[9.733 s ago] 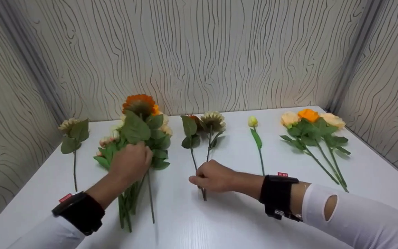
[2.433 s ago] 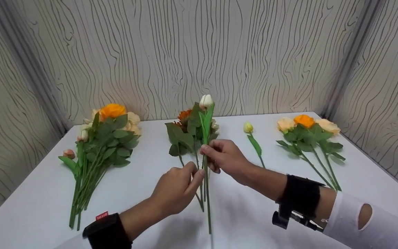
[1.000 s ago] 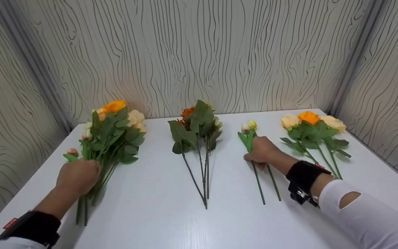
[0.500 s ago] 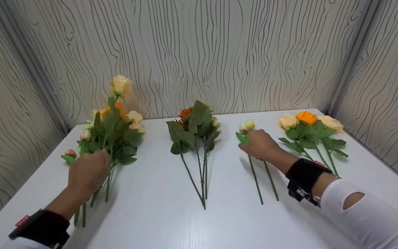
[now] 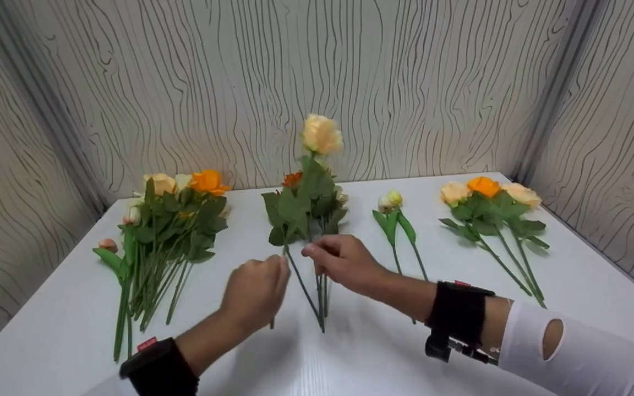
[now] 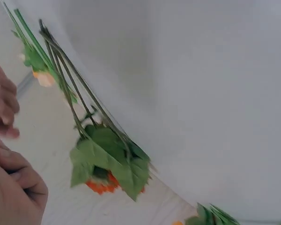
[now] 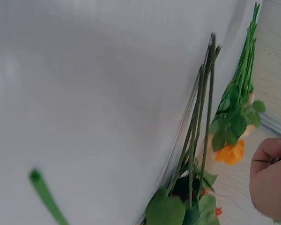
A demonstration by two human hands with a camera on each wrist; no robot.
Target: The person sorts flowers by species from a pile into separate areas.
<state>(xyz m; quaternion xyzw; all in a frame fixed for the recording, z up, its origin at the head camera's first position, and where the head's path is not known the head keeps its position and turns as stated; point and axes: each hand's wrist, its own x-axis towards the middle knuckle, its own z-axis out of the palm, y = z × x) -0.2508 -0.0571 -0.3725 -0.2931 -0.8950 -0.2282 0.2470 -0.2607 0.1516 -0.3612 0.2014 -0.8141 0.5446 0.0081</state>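
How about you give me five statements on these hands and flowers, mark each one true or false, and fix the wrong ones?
1. The left hand grips the stem of a pale peach rose. True.
2. The right hand is over the bunch furthest right. False: it is by the middle flowers.
3. A yellow tulip lies between the middle flowers and the bunch furthest right. True.
4. The bunch furthest right has only white blooms. False: it has an orange bloom between two peach ones.
5. The peach rose's bloom lies flat on the table. False: it is held up above the middle flowers.
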